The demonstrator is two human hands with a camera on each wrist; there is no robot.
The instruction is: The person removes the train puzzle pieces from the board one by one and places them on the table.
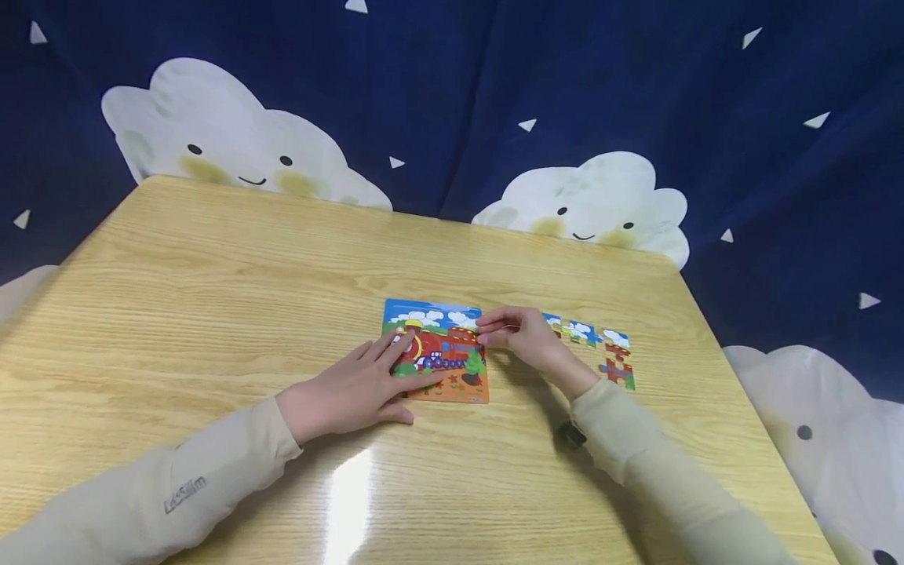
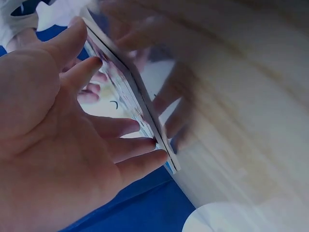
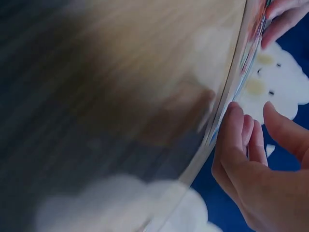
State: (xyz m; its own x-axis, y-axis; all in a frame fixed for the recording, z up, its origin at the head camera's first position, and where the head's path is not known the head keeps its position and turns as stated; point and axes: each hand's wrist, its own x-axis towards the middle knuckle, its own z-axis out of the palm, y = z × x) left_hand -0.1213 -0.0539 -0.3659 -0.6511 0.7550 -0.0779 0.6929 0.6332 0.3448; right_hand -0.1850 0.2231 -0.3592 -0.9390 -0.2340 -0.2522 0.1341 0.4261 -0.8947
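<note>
A jigsaw puzzle (image 1: 462,378) with a red train under a cloudy blue sky lies in a flat tray on the wooden table. Across its left side rests my left hand (image 1: 356,388), fingers spread, with fingertips on the picture and the thumb near the front edge. My right hand (image 1: 526,337) is at the upper right edge of the puzzle. In the right wrist view, its index finger (image 3: 234,121) reaches the tray's edge while the thumb stands apart, and nothing shows between them. The left wrist view shows the tray (image 2: 140,96) edge-on beside the left fingertips.
Right of the right hand, several loose puzzle pieces (image 1: 582,333) lie in a row, and others (image 1: 618,369) run down toward me. A small black object (image 1: 570,434) shows beneath the right sleeve. Behind the table (image 1: 282,251) hangs a dark blue cloth (image 1: 438,94) with smiling clouds.
</note>
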